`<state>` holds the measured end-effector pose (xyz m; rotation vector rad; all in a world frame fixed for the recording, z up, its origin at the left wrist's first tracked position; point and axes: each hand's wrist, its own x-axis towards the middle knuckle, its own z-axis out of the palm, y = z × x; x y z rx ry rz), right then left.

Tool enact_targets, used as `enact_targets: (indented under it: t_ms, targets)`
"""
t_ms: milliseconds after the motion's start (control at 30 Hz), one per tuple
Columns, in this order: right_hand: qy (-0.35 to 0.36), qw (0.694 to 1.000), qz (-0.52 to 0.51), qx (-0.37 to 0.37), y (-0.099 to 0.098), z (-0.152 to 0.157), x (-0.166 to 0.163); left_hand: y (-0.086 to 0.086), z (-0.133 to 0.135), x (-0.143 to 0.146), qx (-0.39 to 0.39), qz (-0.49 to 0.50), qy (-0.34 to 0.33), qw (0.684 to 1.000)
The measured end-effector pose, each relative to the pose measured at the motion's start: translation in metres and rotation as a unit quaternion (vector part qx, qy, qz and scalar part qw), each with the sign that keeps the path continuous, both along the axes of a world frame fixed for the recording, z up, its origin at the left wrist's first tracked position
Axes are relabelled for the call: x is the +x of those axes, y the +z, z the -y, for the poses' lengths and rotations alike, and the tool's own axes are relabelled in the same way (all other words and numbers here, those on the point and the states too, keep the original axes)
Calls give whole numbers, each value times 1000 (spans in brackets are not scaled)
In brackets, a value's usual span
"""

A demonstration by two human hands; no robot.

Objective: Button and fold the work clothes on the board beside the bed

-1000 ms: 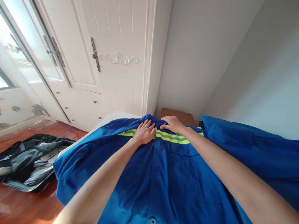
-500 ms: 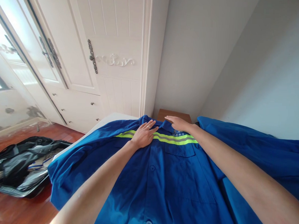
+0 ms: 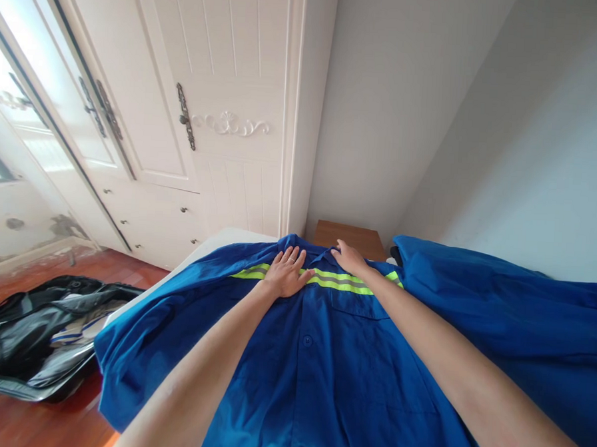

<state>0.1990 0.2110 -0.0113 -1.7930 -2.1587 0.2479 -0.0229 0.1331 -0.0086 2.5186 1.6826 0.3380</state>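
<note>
A blue work jacket [image 3: 331,372] lies spread out, front up, with buttons down its middle and a yellow-green and grey reflective stripe [image 3: 343,281] across the chest. My left hand [image 3: 286,273] rests flat on the jacket beside the collar, fingers spread, a ring on one of them. At the collar's right side, my right hand [image 3: 349,258] has its fingers bent over the collar edge and appears to pinch it. My right forearm covers part of the stripe and the chest print.
More blue cloth [image 3: 479,293] is heaped on the right. Beyond the collar stands a brown wooden nightstand [image 3: 350,234] against the wall. A white wardrobe [image 3: 229,200] fills the back left. On the red wooden floor lies an open, packed suitcase [image 3: 36,343].
My right hand has drawn back from reaching over the collar with straight fingers and now bends its fingers onto the collar edge. My left hand has spread its fingers in almost the same place.
</note>
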Motion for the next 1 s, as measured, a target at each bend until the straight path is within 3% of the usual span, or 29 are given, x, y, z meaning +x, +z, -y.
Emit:
enact_targets:
  t_ms: [233,367,467,600,667,800,1000]
  targets:
    - [10,996,-84,0,13,20,8,-4,19,-11,15,60,-7,998]
    - [20,982,-184,26,21,49,10,-7,37,-23,134,146,11,980]
    - [21,962,-272,29,27,64,11,-5,42,-29,205,203,70,955]
    - [-18,931,-364,-6,34,68,18,5,29,-36,92,247,222,939]
    - [-41,916,-396,-52,36,64,22,13,16,-42,26,251,251,935]
    - [-85,890,-418,-158,41,47,22,32,-16,-53,3,239,248,939]
    - [-106,895,-380,-210,39,13,-3,41,-58,-56,-82,271,133,950]
